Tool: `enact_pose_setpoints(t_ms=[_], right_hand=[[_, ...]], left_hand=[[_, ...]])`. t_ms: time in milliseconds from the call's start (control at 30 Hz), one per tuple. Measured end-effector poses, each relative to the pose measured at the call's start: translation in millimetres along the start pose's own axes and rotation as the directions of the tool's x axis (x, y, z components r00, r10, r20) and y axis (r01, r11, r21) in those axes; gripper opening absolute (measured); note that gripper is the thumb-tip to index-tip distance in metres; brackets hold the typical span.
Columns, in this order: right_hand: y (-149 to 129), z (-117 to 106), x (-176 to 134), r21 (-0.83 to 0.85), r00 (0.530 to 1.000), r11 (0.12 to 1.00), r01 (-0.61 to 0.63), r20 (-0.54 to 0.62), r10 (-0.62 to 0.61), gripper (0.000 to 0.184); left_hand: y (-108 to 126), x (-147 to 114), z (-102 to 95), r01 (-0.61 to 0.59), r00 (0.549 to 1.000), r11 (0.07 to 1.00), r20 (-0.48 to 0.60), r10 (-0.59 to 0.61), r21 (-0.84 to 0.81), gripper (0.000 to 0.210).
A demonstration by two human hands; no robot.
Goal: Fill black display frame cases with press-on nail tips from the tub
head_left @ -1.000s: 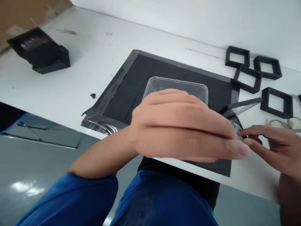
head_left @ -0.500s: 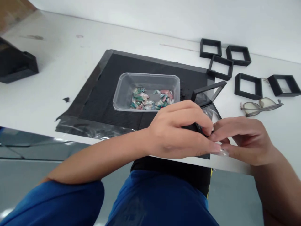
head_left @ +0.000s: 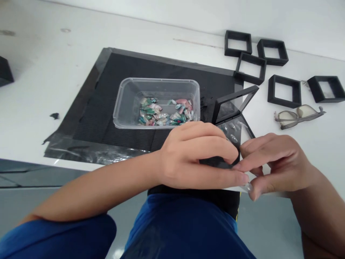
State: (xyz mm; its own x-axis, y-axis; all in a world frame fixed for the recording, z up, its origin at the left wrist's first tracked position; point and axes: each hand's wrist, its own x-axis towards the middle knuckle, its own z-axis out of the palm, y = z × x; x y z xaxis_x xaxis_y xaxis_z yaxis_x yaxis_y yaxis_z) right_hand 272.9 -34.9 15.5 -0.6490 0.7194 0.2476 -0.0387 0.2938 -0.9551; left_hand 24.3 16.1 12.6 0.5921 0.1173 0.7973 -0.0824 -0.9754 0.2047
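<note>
My left hand (head_left: 199,156) is closed, its fingers bent over the lower half of a black hinged display case (head_left: 234,102). The case is open, lid raised, and several clear, shiny oval pieces (head_left: 233,138) show inside. Close against the left fingertips is my right hand (head_left: 275,165), thumb and fingers bent in a pinch. Between the two thumbs shows a small clear, shiny piece (head_left: 248,187). The left fingers hide part of the case and its near edge. A clear plastic container (head_left: 121,104) holds many coloured, glossy nail-like pieces (head_left: 153,113), left of the case.
A black ribbed mat (head_left: 88,118) lies under the container, its edges taped to the white table (head_left: 48,72). Several black square frames (head_left: 284,102) are at the back right. Eyeglasses (head_left: 299,117) rest in front of them. A black object (head_left: 4,72) stands at the far left.
The view has shifted, so the container and mat appear farther left. More of the case's inside and its clear pieces now shows. Both hands stay pinched together at the case.
</note>
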Motion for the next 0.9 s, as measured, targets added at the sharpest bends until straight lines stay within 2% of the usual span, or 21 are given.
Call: enact_pose_setpoints(t_ms=[133,233,367,500,633,733,900], right_hand=[[2.3,2.8,0.6,0.022,1.000,1.000,-0.013,-0.021,0.014,0.029],[3.6,3.6,1.2,0.018,0.999,1.000,-0.018,-0.033,0.019,0.030],[3.5,2.8,1.5,0.016,0.999,1.000,-0.024,-0.041,0.025,0.031],[1.1,1.5,1.4,0.046,0.998,0.999,0.001,-0.058,0.002,0.029],[0.3,0.7,0.7,0.116,0.999,0.993,-0.039,-0.033,0.043,0.022],[2.2,0.7,0.5,0.137,0.998,0.989,-0.055,-0.026,0.060,0.018],[5.3,2.5,1.2,0.182,0.998,0.982,-0.054,-0.021,0.058,0.025]], left_hand=[[3.9,-0.4,2.4,0.069,0.996,0.998,-0.055,-0.070,-0.013,0.005],[5.5,-1.5,3.8,0.103,0.989,0.994,-0.103,-0.107,-0.045,0.010],[4.6,-2.3,0.9,0.075,0.996,0.997,-0.055,-0.074,0.003,0.013],[1.9,-2.7,2.8,0.055,0.991,0.997,-0.127,-0.049,0.047,0.004],[-1.0,-3.2,5.8,0.017,0.991,0.997,-0.132,-0.007,0.075,0.010],[-1.0,-3.1,5.6,0.026,0.992,0.996,-0.124,-0.016,0.087,0.009],[1.9,-0.3,5.5,0.050,0.992,0.995,-0.124,-0.040,0.082,0.008]])
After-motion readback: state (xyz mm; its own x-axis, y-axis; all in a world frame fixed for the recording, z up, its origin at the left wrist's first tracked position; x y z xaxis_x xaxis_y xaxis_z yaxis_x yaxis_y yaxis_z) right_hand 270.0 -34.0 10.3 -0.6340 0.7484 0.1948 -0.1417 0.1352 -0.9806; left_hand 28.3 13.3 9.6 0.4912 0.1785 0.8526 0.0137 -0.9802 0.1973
